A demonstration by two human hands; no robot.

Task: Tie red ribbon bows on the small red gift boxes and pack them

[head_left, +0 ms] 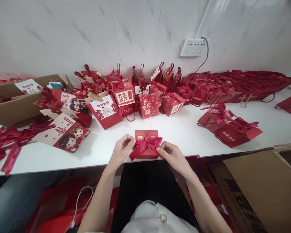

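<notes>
A small red gift box (146,133) with gold print lies at the table's front edge, right before me. Across its top a dark pink ribbon (147,144) is tied in a bow. My left hand (124,145) pinches the bow's left loop between thumb and fingers. On the other side my right hand (171,153) has the bow's right part pinched in the same way. The ribbon's left tail hangs over the box's front left corner.
Finished-looking red boxes (172,103) stand in rows behind. Loose ribbons (12,145) and an open carton (14,110) are at left. Two bow-tied boxes (230,129) sit at right. Below the table's right edge is a cardboard box (264,181). A power strip (192,47) hangs on the wall.
</notes>
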